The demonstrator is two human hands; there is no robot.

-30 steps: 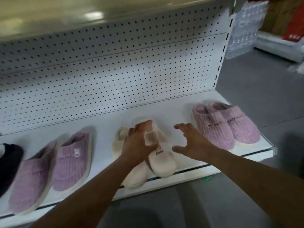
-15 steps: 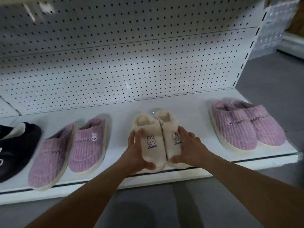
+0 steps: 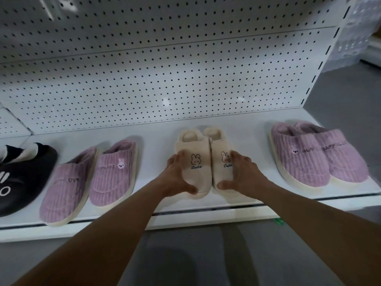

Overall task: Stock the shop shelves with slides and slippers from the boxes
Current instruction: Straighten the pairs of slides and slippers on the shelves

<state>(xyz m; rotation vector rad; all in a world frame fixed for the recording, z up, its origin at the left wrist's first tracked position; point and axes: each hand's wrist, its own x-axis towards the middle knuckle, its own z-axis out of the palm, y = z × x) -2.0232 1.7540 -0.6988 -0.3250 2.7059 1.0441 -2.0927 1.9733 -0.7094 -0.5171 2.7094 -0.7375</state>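
Note:
A pair of cream slippers with rabbit faces and the word "Cute" stands side by side, toes toward me, on the white shelf (image 3: 156, 129). My left hand (image 3: 177, 176) grips the left cream slipper (image 3: 195, 159) from its outer side, thumb curled under the toe. My right hand (image 3: 241, 176) grips the right cream slipper (image 3: 221, 159) the same way from the right. The two slippers touch along their inner edges.
A pink ribbed pair (image 3: 92, 178) lies left of the cream pair, with a black slipper (image 3: 22, 176) at the far left. Another pink pair (image 3: 317, 155) sits at the shelf's right end. White pegboard (image 3: 165, 69) backs the shelf. Grey floor lies below.
The cream slippers went from stacked crookedly under my left hand to standing side by side. My right hand closed on the right one. The view shifted left and nearer.

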